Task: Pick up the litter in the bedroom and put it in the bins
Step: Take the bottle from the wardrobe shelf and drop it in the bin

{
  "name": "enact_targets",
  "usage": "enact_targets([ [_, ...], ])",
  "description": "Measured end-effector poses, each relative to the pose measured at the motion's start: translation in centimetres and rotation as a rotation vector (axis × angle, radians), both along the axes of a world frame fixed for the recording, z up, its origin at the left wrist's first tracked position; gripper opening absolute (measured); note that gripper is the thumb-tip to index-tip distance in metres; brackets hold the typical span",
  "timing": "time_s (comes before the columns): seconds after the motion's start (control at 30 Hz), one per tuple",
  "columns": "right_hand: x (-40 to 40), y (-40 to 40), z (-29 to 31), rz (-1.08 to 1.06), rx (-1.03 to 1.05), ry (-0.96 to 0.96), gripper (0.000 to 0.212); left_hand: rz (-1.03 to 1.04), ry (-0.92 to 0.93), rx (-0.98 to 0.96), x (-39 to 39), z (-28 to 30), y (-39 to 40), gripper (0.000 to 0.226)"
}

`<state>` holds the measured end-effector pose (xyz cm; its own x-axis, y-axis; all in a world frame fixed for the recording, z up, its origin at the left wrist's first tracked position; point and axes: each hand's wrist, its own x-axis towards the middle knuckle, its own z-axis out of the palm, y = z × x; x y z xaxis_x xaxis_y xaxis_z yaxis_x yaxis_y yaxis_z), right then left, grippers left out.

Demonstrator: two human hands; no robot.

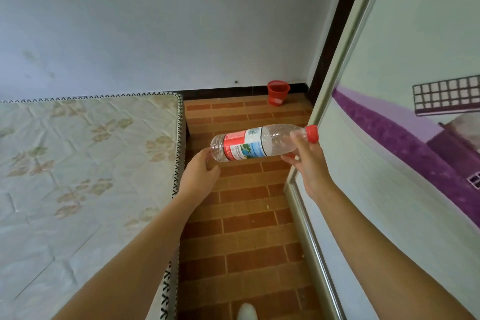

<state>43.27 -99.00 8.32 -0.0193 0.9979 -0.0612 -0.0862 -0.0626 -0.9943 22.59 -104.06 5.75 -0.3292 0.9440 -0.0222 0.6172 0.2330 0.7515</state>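
Head view: a person held a clear plastic bottle (255,143) sideways in the air above a brick-patterned floor (246,228), in the narrow aisle between a mattress (78,163) and a sliding wardrobe door (389,163). The right hand (309,163) pinched the bottle near its neck, fingers curled round it just below the red cap (311,133), which pointed toward the wardrobe. The left hand (200,174) cupped the bottle's base, its fingertips curled against the plastic. The red, white and blue label was too small to read, and whether the bottle held any liquid could not be told. A red bin (278,93) stood on the floor in the far corner against the dark skirting board, well apart from the bottle; its contents were hidden from this angle. Both forearms ran out of the lower edge, and a pale shape at the bottom edge, possibly a shoe (247,312), was cut off. The purple picture on the wardrobe door was cropped at the right
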Motion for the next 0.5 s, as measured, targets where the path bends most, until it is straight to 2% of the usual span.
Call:
enact_targets([
  [0.13,-1.5,6.9,0.0,0.044,-0.032,0.003,0.044,0.023,-0.009,0.002,-1.4,0.0,6.1,0.047],
  [0.27,-3.2,12.8,-0.5,0.067,-0.039,0.0,0.028,0.038,-0.032,-0.012,-3.3,-0.6,12.1,0.047],
  [0.5,-7.6,24.6,-2.0,0.025,-0.062,-0.046,0.044,-0.008,-0.068,-0.001,-7.9,-1.7,24.9,0.045],
])
